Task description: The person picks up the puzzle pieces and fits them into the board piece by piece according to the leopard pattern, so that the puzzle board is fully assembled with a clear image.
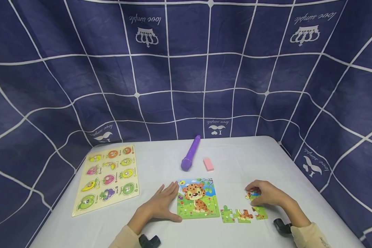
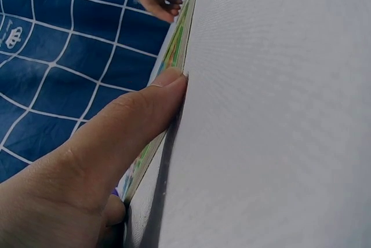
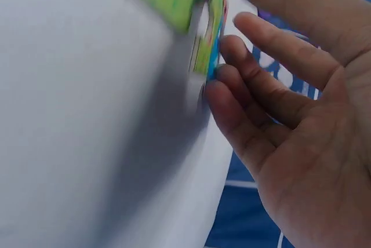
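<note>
White tabletop [image 1: 238, 158] bears the leopard puzzle [image 1: 198, 199], whose left edge the spread left hand [image 1: 162, 206] touches, while at right the right hand [image 1: 269, 193] seems, amid blur, to pinch a puzzle piece [image 1: 252, 195] just beyond 3 other pieces [image 1: 244, 216].

Across the white worktop [image 1: 235, 155] we go, a cream fruit board [image 1: 103, 204] out left, a purple microphone [image 1: 191, 153] lying beside a pink block [image 1: 208, 164] farther back, and, nearer, a leopard picture board [image 1: 196, 199] with puzzle pieces [image 1: 244, 216] rowed just to its right.
</note>
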Demonstrator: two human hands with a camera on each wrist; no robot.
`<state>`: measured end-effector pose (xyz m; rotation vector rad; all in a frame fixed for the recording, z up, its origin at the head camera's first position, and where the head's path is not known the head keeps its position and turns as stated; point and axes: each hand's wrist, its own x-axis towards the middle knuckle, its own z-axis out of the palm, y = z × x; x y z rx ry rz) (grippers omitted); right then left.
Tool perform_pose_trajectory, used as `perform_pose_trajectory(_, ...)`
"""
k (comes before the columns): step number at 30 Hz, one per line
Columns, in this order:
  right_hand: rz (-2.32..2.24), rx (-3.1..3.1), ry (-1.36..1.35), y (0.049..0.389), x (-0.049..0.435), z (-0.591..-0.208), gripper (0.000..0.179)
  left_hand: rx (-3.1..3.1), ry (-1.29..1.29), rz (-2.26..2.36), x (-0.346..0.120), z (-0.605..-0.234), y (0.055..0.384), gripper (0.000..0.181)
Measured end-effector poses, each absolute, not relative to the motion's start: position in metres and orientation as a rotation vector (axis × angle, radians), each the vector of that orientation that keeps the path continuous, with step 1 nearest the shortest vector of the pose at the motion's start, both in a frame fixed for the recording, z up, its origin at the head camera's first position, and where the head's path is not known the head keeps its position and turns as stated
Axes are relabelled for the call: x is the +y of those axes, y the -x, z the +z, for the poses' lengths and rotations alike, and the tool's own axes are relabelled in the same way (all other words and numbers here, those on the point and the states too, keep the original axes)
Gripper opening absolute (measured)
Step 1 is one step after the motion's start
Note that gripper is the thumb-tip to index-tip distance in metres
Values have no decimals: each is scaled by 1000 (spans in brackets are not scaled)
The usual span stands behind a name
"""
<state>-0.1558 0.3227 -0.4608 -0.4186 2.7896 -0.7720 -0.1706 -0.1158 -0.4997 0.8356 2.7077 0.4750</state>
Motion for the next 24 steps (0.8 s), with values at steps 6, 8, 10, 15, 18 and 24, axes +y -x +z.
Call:
perform_pose_trajectory(6,-787,2789,350,156,338,-462,48,2712,-833,473,-116,-499,171,128)
perform_pose_trajectory(8,-795,2784,341,157,340,-463,48,2710,-833,473,-116,-499,171,128)
perform_pose_trajectory(10,-817,2774,343,157,341,-463,49,2708,-832,472,-115,-499,170,128)
perform_pose_trajectory(15,-849,2765,351,157,343,-463,50,2704,-834,467,-115,-499,171,127)
perform_pose_trajectory(18,-844,2766,357,158,343,-463,50,2706,-837,464,-115,-498,171,127)
perform_pose_trajectory(24,-839,2770,335,158,341,-462,51,2704,-837,469,-115,-497,170,127)
